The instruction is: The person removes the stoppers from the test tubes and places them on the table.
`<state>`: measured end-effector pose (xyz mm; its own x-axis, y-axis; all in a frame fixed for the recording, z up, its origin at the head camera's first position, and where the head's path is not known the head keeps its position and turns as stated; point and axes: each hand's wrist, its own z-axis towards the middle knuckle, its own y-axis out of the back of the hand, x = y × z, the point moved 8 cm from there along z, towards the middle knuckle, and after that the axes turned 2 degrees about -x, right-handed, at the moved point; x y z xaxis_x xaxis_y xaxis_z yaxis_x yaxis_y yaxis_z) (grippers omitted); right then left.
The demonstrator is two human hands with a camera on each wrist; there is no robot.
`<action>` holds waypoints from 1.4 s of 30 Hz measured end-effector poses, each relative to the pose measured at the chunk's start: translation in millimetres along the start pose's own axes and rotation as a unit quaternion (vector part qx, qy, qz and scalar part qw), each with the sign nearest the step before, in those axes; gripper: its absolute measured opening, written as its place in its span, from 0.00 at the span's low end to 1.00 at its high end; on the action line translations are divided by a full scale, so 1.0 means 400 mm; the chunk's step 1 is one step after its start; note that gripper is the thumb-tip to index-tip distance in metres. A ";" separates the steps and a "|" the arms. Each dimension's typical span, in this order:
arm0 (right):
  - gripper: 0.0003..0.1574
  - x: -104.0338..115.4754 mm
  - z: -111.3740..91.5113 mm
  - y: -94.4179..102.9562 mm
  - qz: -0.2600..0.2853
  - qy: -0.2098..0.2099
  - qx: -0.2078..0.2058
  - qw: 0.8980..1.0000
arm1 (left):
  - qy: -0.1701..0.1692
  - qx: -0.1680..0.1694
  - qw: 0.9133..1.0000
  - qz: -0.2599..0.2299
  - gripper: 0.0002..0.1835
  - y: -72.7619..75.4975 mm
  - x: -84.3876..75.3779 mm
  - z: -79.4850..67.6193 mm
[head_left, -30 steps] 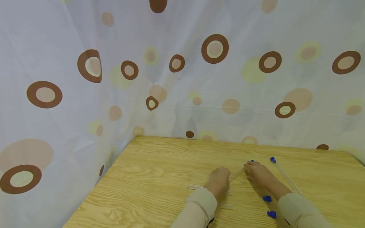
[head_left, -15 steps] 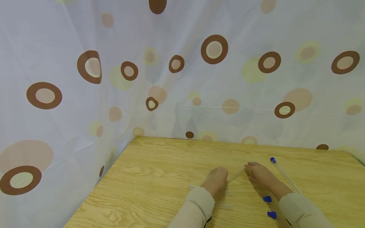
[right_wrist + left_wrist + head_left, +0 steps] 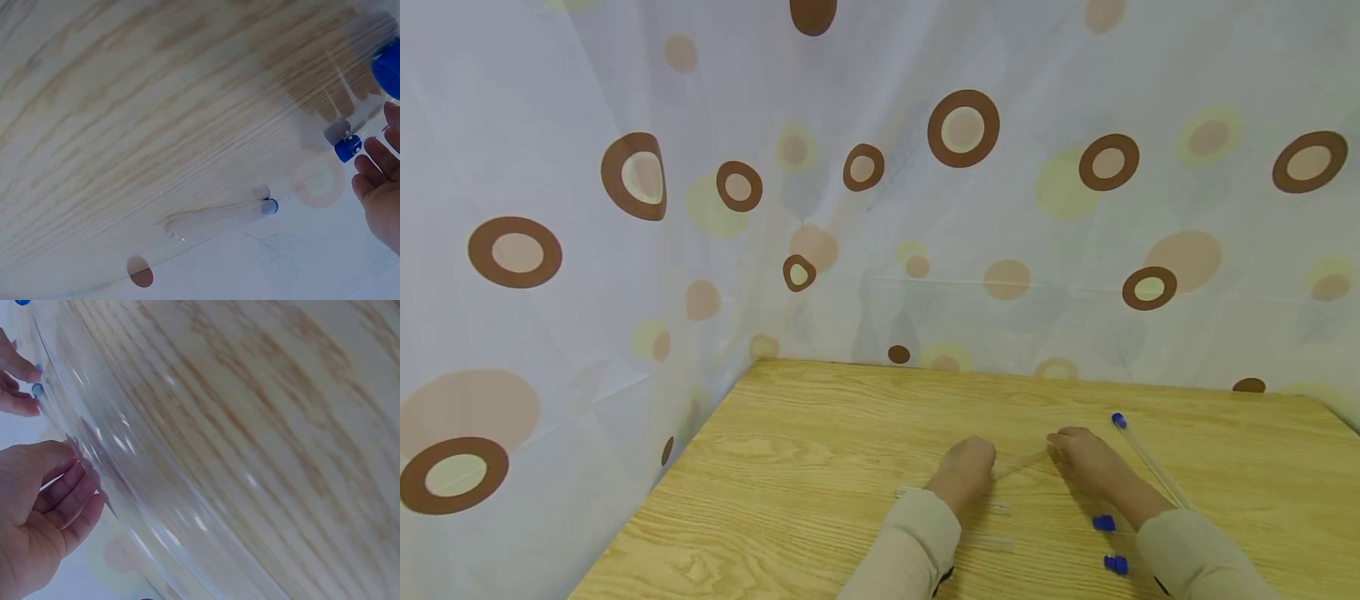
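Observation:
A clear tube [image 3: 1021, 462] spans the gap between the two hands, low over the wooden table. My left hand [image 3: 964, 473] pinches it between thumb and fingertips, as the left wrist view also shows. At its far end, my right hand [image 3: 1092, 462] holds the blue cap [image 3: 348, 149] with thumb and fingers; in the head view those fingers hide the cap. Two more clear tubes lie by my left forearm, one tube [image 3: 988, 542] nearer the front and another tube [image 3: 907, 492] partly behind the hand.
Loose blue caps, one [image 3: 1103, 523] behind the other [image 3: 1116, 565], lie beside my right forearm. Farther right a capped clear tube [image 3: 1153, 467] lies slanted, its near end by the right sleeve. A patterned curtain [image 3: 865, 250] closes off the table's back and left sides.
My left hand has shifted slightly left and the right hand slightly right, with the tube lying at a flatter slant. The blue cap's tip, visible earlier past the right fingers, is now hidden.

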<state>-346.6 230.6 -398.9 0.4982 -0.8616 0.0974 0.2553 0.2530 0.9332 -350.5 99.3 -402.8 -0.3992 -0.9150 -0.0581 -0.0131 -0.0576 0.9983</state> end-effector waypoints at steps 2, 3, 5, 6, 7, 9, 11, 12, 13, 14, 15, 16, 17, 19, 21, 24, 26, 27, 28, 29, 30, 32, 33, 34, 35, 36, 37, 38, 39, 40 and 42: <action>0.18 0.001 -0.003 0.004 -0.001 0.007 -0.014 1.000 | -0.001 -0.004 1.000 0.001 0.03 0.000 0.000 0.002; 0.16 0.001 -0.004 0.007 -0.002 0.011 -0.022 1.000 | -0.001 -0.006 1.000 0.003 0.03 0.000 0.001 0.003; 0.11 0.001 -0.008 0.013 -0.005 0.018 -0.040 0.999 | -0.001 -0.009 1.000 0.009 0.02 -0.001 0.002 0.005; 0.05 -0.001 -0.010 0.015 -0.001 0.019 -0.045 0.999 | 0.001 -0.012 1.000 0.011 0.03 -0.001 0.004 0.006; 0.03 -0.003 -0.012 0.016 0.002 0.021 -0.047 0.999 | 0.002 -0.013 1.000 0.012 0.03 -0.001 0.006 0.006; 0.08 -0.009 -0.016 0.017 0.005 0.019 -0.051 0.999 | 0.006 -0.016 1.000 0.011 0.04 0.001 0.010 0.007; 0.13 -0.015 -0.019 0.013 0.006 0.014 -0.040 0.999 | 0.009 -0.020 1.000 0.011 0.04 0.001 0.014 0.009; 0.14 -0.018 -0.021 0.010 0.008 0.008 -0.030 0.999 | 0.013 -0.023 1.000 0.010 0.04 0.002 0.017 0.010; 0.13 -0.020 -0.022 0.008 0.005 0.006 -0.023 1.000 | 0.014 -0.026 1.000 0.011 0.03 0.003 0.019 0.010; 0.11 -0.022 -0.023 0.005 0.002 0.003 -0.015 1.000 | 0.015 -0.032 0.999 0.012 0.03 0.004 0.020 0.011; 0.10 -0.023 -0.023 0.004 0.001 -0.001 -0.008 1.000 | 0.018 -0.033 0.999 0.014 0.03 0.003 0.023 0.012; 0.09 -0.024 -0.023 0.002 0.002 -0.005 -0.001 1.000 | 0.019 -0.034 0.999 0.016 0.03 0.002 0.024 0.012; 0.09 -0.026 -0.023 0.002 0.004 -0.009 0.003 1.000 | 0.021 -0.034 0.999 0.016 0.03 0.002 0.026 0.013; 0.08 -0.028 -0.022 0.002 0.006 -0.015 0.009 1.000 | 0.022 -0.035 0.999 0.020 0.03 0.000 0.028 0.014; 0.08 -0.028 -0.021 0.003 0.009 -0.021 0.012 1.000 | 0.024 -0.031 0.999 0.023 0.04 -0.001 0.029 0.014; 0.07 -0.027 -0.022 0.003 0.010 -0.022 0.015 1.000 | 0.023 -0.038 0.999 0.031 0.03 0.002 0.027 0.013; 0.06 -0.024 -0.023 0.004 0.014 -0.021 0.013 1.000 | 0.022 -0.041 0.998 0.042 0.03 0.005 0.023 0.013; 0.05 -0.023 -0.023 0.005 0.017 -0.020 0.012 1.000 | 0.022 -0.042 0.998 0.049 0.04 0.006 0.021 0.013; 0.05 -0.022 -0.024 0.005 0.022 -0.019 0.011 1.000 | 0.022 -0.041 0.997 0.055 0.04 0.005 0.018 0.014; 0.04 -0.020 -0.024 0.005 0.025 -0.017 0.009 1.000 | 0.022 -0.039 0.997 0.061 0.04 0.004 0.016 0.015; 0.04 -0.019 -0.024 0.004 0.028 -0.018 0.010 0.999 | 0.020 -0.038 0.997 0.067 0.04 0.002 0.014 0.017; 0.04 -0.016 -0.025 0.002 0.032 -0.016 0.009 0.999 | 0.018 -0.036 0.997 0.071 0.04 -0.001 0.010 0.019; 0.04 -0.015 -0.025 0.001 0.034 -0.014 0.009 0.999 | 0.017 -0.037 0.996 0.075 0.04 -0.002 0.007 0.020; 0.04 -0.013 -0.026 0.001 0.035 -0.014 0.009 0.999 | 0.016 -0.036 0.996 0.077 0.04 -0.004 0.005 0.021; 0.04 -0.011 -0.026 0.001 0.035 -0.014 0.008 0.999 | 0.014 -0.038 0.996 0.079 0.05 -0.006 0.003 0.022; 0.04 -0.009 -0.028 0.003 0.035 -0.016 0.007 0.999 | 0.013 -0.039 0.996 0.081 0.05 -0.008 0.001 0.023; 0.05 -0.007 -0.028 0.004 0.036 -0.015 0.005 0.999 | 0.011 -0.042 0.996 0.083 0.06 -0.009 -0.001 0.024; 0.05 -0.006 -0.029 0.006 0.036 -0.017 0.004 0.999 | 0.009 -0.043 0.995 0.086 0.06 -0.011 -0.003 0.025; 0.05 -0.006 -0.030 0.007 0.037 -0.021 0.005 0.999 | 0.009 -0.042 0.995 0.089 0.06 -0.015 -0.004 0.026; 0.05 -0.005 -0.032 0.008 0.038 -0.025 0.005 0.999 | 0.009 -0.042 0.995 0.090 0.07 -0.017 -0.005 0.028; 0.05 -0.006 -0.034 0.009 0.042 -0.030 0.006 0.999 | 0.009 -0.043 0.995 0.094 0.07 -0.021 -0.006 0.031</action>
<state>-335.8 239.4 -400.5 0.4660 -0.8627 0.1963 0.2036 0.3204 0.9251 -360.8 106.9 -411.1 -0.3714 -0.9196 0.1281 0.1396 0.0811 0.9869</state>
